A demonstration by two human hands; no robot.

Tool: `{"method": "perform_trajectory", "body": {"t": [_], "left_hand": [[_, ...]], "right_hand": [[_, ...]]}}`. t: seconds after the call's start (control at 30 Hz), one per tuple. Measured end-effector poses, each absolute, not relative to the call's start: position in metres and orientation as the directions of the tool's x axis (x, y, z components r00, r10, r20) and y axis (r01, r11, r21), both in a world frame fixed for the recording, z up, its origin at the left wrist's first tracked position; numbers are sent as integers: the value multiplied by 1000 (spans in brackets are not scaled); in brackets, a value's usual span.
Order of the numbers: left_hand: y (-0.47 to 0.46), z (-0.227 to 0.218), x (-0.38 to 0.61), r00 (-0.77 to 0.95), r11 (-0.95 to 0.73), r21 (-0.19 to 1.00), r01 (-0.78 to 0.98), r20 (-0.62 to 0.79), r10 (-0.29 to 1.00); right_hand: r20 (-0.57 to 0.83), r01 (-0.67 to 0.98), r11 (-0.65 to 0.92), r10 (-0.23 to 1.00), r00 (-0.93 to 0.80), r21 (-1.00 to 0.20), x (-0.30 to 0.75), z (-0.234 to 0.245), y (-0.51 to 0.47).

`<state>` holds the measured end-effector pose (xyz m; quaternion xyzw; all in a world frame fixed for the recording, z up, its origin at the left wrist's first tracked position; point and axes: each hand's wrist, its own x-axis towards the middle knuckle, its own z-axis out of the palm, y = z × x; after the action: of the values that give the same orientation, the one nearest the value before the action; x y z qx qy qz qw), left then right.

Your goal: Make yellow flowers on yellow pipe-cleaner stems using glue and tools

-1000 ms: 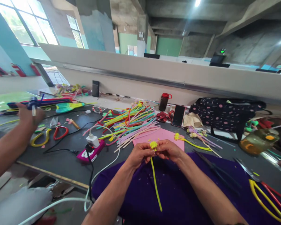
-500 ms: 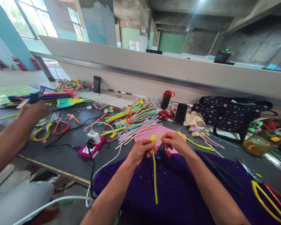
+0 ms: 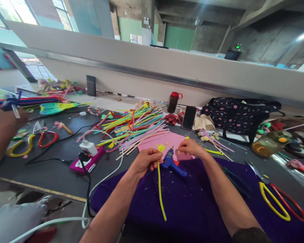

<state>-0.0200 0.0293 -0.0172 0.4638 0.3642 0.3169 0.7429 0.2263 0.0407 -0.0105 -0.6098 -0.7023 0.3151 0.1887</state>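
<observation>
In the middle of the view, my left hand (image 3: 149,161) pinches a yellow-green pipe cleaner stem (image 3: 160,189) just under its flower-like yellow head (image 3: 161,148). The stem hangs down over a dark purple cloth (image 3: 147,209). My right hand (image 3: 190,148), a little to the right, has its fingers pinched on a small yellow piece (image 3: 178,152), partly hidden by the fingertips. Between the two hands lies a blue glue gun (image 3: 170,162), touched by neither, its nozzle pointing away from me. Under it is a pink sheet (image 3: 152,141).
A pile of coloured pipe cleaners (image 3: 134,126) lies beyond my left hand. Left of it are a purple power strip (image 3: 92,163) and scissors (image 3: 48,138). Large scissors (image 3: 273,199) lie right. Behind stand a phone (image 3: 189,117) and bottle (image 3: 173,102). A co-worker's hand (image 3: 5,121) holds a blue tool.
My right hand has moved away from the yellow head, to the right, with the small piece. The glue gun between my hands now shows clearly. The view has turned slightly right.
</observation>
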Motion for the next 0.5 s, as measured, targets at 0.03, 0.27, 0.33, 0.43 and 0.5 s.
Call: {"method": "perform_trajectory", "body": {"t": [0.03, 0.27, 0.33, 0.43, 0.5], "left_hand": [[30, -17, -20, 531, 366, 921, -136, -244, 812], [29, -16, -20, 513, 335, 930, -149, -217, 830], [28, -15, -20, 516, 336, 928, -160, -211, 830], [27, -15, -19, 502, 328, 923, -199, -192, 843], [26, -14, -20, 484, 318, 920, -230, -176, 857]], "right_hand": [[-118, 757, 62, 976, -182, -651, 227, -10, 42], [-38, 877, 119, 987, -154, -465, 217, 6, 19], [-58, 896, 147, 981, -188, -418, 205, 5, 0], [-60, 947, 183, 977, -205, -265, 184, -1, -28], [-55, 968, 190, 978, -202, -166, 175, -5, -37]]}}
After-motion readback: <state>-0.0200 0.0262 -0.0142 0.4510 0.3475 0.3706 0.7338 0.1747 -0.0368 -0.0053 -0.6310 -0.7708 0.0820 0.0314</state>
